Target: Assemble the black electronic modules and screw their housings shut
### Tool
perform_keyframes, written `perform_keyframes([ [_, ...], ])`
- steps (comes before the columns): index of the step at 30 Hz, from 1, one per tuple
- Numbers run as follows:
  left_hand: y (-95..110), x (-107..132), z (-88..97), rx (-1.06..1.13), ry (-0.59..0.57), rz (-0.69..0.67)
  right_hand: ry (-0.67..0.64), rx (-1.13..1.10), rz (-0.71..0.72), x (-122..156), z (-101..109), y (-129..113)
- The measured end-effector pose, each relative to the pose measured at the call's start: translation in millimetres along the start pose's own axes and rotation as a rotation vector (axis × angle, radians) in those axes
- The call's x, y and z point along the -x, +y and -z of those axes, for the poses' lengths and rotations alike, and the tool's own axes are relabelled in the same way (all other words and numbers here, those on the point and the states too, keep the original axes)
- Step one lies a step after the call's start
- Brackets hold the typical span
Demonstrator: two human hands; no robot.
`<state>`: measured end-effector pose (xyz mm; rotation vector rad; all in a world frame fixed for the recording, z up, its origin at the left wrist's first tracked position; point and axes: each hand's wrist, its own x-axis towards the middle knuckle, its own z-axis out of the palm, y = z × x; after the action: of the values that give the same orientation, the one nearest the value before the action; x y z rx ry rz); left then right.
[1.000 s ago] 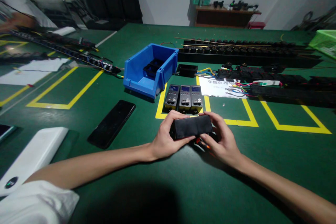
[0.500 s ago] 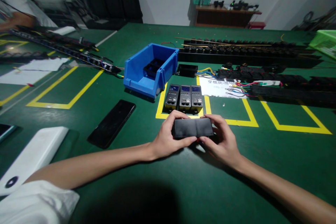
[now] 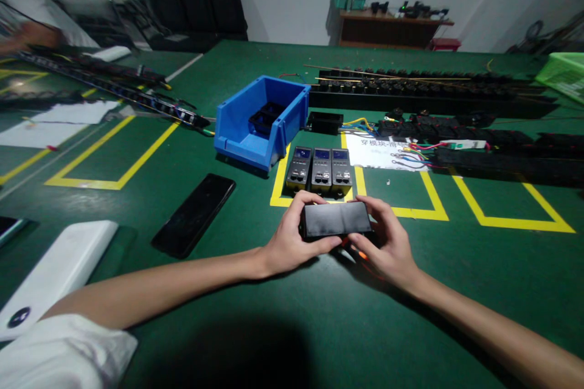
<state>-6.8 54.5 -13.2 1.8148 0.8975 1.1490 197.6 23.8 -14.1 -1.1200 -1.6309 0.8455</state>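
Observation:
Between my two hands is a black rectangular module (image 3: 337,219), its smooth flat face turned up toward me. My left hand (image 3: 292,231) wraps round its left end, thumb along the near edge. Around the right end curls my right hand (image 3: 387,240), with fingers on the far side and thumb at the near edge. A bit of orange-red (image 3: 361,253), perhaps a wire, shows beside the right thumb; most of it is hidden. Just beyond my hands, three black modules (image 3: 322,170) with small blue-lit displays and ports stand side by side.
A blue bin (image 3: 249,149) holds black parts. Left of my hands lies a black phone (image 3: 194,214), then a white device (image 3: 59,273). Long black strips with wires (image 3: 456,130) and a printed sheet (image 3: 383,155) lie to the right. Another person's arm (image 3: 31,36) is at far left.
The module has tilted slightly, so its upper face catches more light. More orange-red now shows by my right thumb. Both hands keep nearly the same place.

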Motion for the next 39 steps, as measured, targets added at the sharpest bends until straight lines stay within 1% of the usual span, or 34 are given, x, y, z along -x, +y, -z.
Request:
perform_keyframes([
  [4, -0.9, 0.1, -0.6, -0.021, 0.028, -0.046, -0.042, -0.066, -0.009, 0.0, 1.2, 1.3],
  [7, -0.6, -0.1, -0.3, -0.043, 0.028, -0.065, -0.068, -0.136, -0.009, -1.4, 1.7, 1.2],
  [14, 0.1, -0.7, 0.5, -0.070, 0.003, -0.155, -0.046, -0.180, 0.000, -4.7, 3.2, 2.3],
  [22, 0.5, 0.0, 0.4, -0.073, 0.026, -0.086, -0.074, -0.191, -0.029, -4.7, 3.4, 3.9],
  [27, 0.4, 0.0, 0.7, -0.074, 0.029, -0.097, -0.076, -0.149, -0.032, -5.7, 3.2, 3.7],
  [39, -1.1, 0.0, 0.9, -0.074, 0.033, -0.126, -0.076, -0.143, -0.026, -5.1, 3.3, 1.7],
])
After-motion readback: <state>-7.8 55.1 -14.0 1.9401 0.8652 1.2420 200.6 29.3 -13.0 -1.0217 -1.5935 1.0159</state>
